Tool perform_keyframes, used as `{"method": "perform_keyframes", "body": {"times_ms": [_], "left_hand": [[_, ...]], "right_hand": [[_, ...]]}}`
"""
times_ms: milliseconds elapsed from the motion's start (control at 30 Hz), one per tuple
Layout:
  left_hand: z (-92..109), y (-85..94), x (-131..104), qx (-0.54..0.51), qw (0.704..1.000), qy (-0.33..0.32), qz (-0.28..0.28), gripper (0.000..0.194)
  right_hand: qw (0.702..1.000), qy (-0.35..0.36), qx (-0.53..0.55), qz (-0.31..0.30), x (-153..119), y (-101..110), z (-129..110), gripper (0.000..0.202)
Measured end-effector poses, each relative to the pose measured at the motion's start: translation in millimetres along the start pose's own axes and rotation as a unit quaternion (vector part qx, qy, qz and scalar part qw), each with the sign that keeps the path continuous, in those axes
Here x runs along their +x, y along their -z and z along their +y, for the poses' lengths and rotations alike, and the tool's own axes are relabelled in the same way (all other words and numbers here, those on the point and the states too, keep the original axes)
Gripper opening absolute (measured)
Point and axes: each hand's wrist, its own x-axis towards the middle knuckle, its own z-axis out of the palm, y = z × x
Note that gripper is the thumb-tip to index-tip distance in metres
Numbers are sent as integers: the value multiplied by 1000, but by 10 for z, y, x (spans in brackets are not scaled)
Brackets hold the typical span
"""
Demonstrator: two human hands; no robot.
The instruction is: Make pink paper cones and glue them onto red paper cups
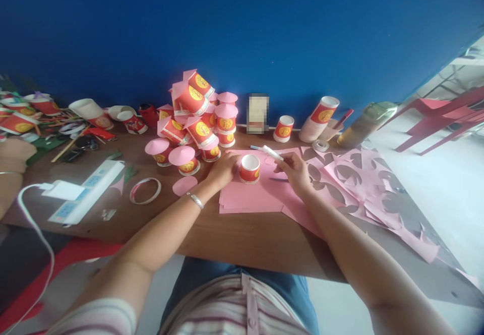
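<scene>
A red paper cup [249,175] with a white recessed top stands on pink paper sheets [249,201], apparently upside down. My left hand [226,170] is at the cup's left side, fingers closed against it; the fingertips are partly hidden. Pinched in my right hand [297,173] is a slim white pen-like tube [271,152], pointing left above the sheets behind the cup. Under the right hand lies a dark, thin tool [279,180], partly covered. Left of my left hand is a flat pink paper disc [185,186].
Red cups with pink paper cones [184,157] are piled at the back. A power strip [86,192] and tape roll [145,191] lie left. Cut pink scraps [351,181] spread right, near a bottle [366,123]. Another person's arm [15,161] rests far left.
</scene>
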Motion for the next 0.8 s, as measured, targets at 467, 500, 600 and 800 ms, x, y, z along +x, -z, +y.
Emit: {"method": "perform_keyframes", "body": {"times_ms": [467,500,600,800], "left_hand": [[127,110,395,-396,898,191,-22,48],[136,86,434,-402,895,189,-30,48],[148,8,511,-422,887,182,-50,48],[183,-40,530,-433,882,179,-51,44]], "right_hand": [[991,30,-126,-27,13,-6,74,35],[991,32,-128,-29,16,-5,76,34],[990,38,-135,-33,20,-2,76,32],[982,47,-178,-33,28,16,66,23]]}}
